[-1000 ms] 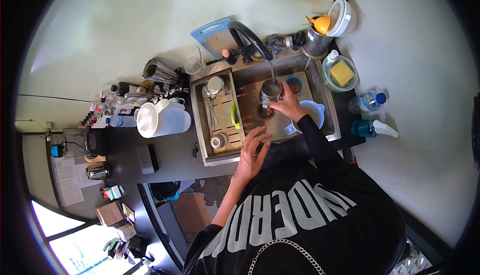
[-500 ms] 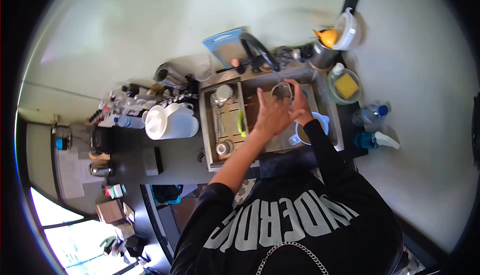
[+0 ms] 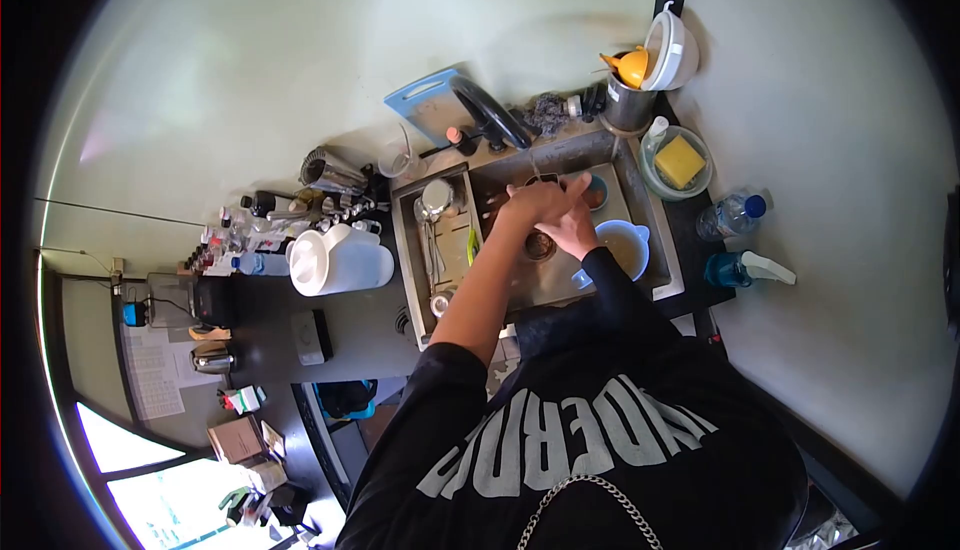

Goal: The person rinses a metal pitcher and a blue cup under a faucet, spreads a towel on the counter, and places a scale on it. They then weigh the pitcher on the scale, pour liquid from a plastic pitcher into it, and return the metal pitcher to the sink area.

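Note:
My left hand (image 3: 536, 204) crosses over my right hand (image 3: 572, 230) inside the sink (image 3: 660, 240), under the black faucet (image 3: 490, 110), from which a thin stream of water runs. Only the rim of a round cup (image 3: 545, 179) shows past my left hand; the rest is covered. My right hand appears wrapped around the cup from below. The fingers of my left hand are hidden at the cup's mouth. Just below the hands is a round brownish vessel (image 3: 540, 244). A light-blue handled bowl (image 3: 624, 250) with liquid stands close to my right wrist, and a small teal bowl (image 3: 597, 192) lies beyond.
Left in the sink is a rack (image 3: 455, 240) with utensils. A white-lidded pitcher (image 3: 345, 260) stands left of it. To the right are a yellow sponge (image 3: 680, 161) in a bowl, a water bottle (image 3: 730, 217) and a spray bottle (image 3: 745, 269). Behind stands a blue cutting board (image 3: 425, 100).
My left hand has moved over the cup's mouth, and both hands are turned and overlapping. The cup, plainly visible before in my right hand, is now mostly covered. The camera view has shifted slightly.

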